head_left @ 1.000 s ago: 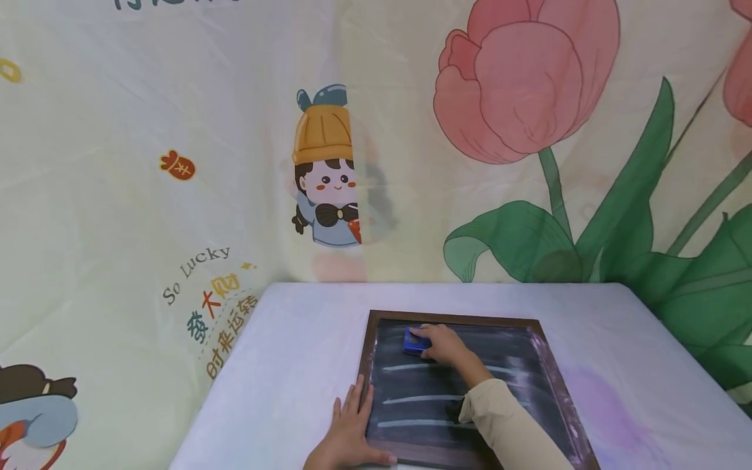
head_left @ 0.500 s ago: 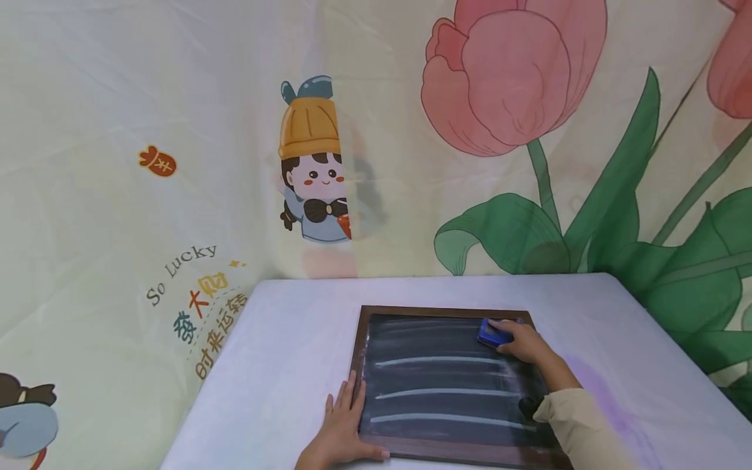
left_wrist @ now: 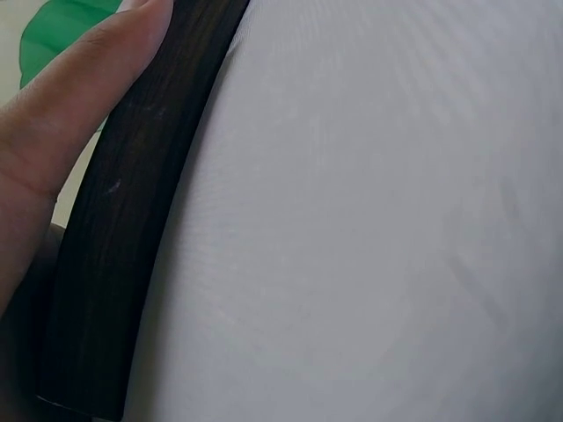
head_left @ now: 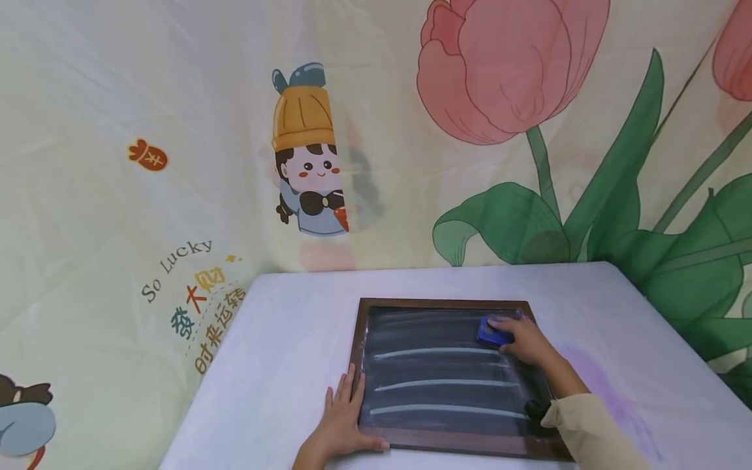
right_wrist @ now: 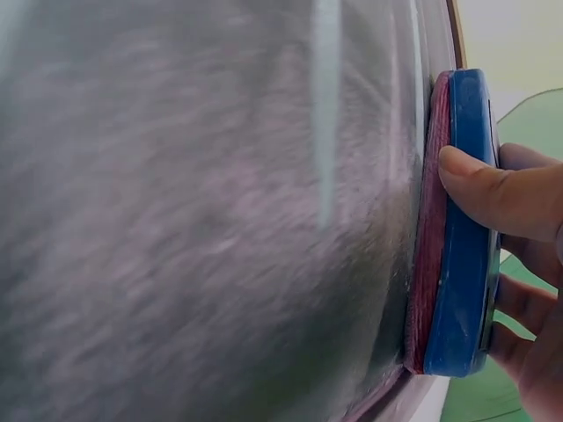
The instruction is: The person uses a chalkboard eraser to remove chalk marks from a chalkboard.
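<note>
On brown-framed rectangular blackboard point(head_left: 435, 368), upper right | right hand point(head_left: 525, 343), arm extended, pinches blue felt-bottomed eraser point(right_wrist: 466, 294) | left hand point(head_left: 341, 421), straight-fingered, touches lower-left corner point(head_left: 371, 433)

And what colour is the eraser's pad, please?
The pad is dark pinkish-red, clearest in the right wrist view.
</note>
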